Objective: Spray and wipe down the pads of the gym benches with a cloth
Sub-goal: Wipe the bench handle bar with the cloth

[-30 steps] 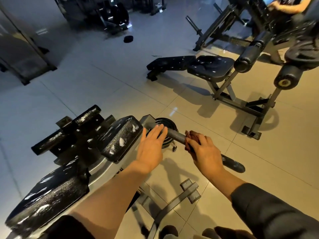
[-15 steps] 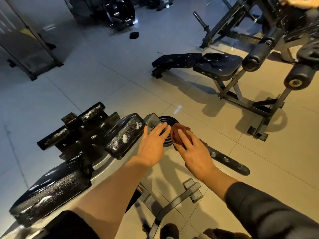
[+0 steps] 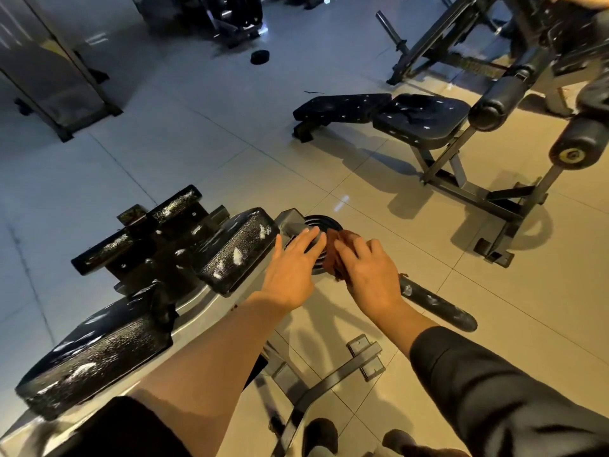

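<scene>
My right hand [image 3: 369, 275] presses a dark red cloth [image 3: 336, 255] onto the upper end of a black padded handle bar [image 3: 435, 305] that sticks out to the right of the machine. My left hand [image 3: 293, 268] lies flat with straight fingers on the grey metal frame [image 3: 291, 222] beside the cloth. Black pads flecked with white foam sit left of my hands: a small pad [image 3: 237, 252], narrow pads [image 3: 138, 232] behind it and a large pad [image 3: 95, 351] at the lower left.
A black flat bench [image 3: 389, 117] with foam specks stands across the tiled floor. Roller pads [image 3: 501, 97] and machine frames fill the upper right. A black weight plate [image 3: 318, 222] lies under my hands. A small dark disc [image 3: 259, 57] lies far off. A foot bracket [image 3: 346, 371] is below.
My right hand slid the cloth up the handle bar towards the frame, uncovering the bar's lower length. My left hand stayed flat on the frame.
</scene>
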`<action>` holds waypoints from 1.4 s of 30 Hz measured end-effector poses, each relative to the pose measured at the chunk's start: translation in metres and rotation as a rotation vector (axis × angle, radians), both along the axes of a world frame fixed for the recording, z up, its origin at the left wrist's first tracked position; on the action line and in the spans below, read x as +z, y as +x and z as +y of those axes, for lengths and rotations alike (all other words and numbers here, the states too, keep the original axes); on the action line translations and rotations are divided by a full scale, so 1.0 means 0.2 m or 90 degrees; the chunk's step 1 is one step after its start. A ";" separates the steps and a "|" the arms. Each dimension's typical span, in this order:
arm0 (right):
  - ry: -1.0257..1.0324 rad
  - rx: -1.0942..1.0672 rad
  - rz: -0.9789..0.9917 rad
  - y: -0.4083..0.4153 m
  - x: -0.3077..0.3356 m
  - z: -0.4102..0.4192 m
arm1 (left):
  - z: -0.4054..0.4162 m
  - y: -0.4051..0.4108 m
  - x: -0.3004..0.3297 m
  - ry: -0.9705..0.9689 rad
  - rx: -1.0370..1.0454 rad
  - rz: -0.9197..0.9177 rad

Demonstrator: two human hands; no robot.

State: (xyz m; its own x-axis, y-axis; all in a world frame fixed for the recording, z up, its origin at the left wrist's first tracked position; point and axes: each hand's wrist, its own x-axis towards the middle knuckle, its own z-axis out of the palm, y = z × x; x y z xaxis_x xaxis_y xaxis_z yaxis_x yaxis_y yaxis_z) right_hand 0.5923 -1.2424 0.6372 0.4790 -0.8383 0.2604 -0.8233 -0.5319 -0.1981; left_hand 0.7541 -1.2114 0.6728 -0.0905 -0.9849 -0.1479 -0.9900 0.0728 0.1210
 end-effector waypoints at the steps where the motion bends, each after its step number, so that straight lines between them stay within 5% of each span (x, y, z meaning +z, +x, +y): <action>1: 0.049 -0.040 -0.058 0.02 0.02 -0.03 | 0.00 0.00 0.00 0.001 -0.001 0.000; 4: 0.185 -0.089 -0.171 0.08 0.09 -0.11 | 0.00 0.01 -0.02 -0.001 -0.002 0.004; 8: 0.065 -0.014 -0.001 0.15 0.12 -0.08 | 0.00 0.01 -0.03 -0.004 0.005 0.024; 13: 0.085 -0.013 0.074 0.08 0.09 -0.09 | 0.00 0.00 -0.01 -0.002 0.009 0.020; 23: 0.128 -0.016 -0.079 0.11 0.08 -0.08 | 0.00 -0.01 -0.02 0.000 0.019 0.029; 35: 0.164 -0.058 -0.037 -0.19 0.02 0.03 | 0.00 -0.03 0.00 0.002 0.026 0.017; 42: 0.196 -0.065 -0.067 0.08 0.12 -0.03 | 0.06 -0.09 -0.03 -0.050 0.069 0.000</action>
State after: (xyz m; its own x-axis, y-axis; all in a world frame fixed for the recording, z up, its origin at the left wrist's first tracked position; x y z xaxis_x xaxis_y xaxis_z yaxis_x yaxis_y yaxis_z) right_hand 0.6076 -1.2478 0.6604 0.3722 -0.9276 0.0308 -0.8356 -0.3493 -0.4239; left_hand 0.7371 -1.2000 0.6676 0.0166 -0.9974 -0.0706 -0.9926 -0.0249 0.1187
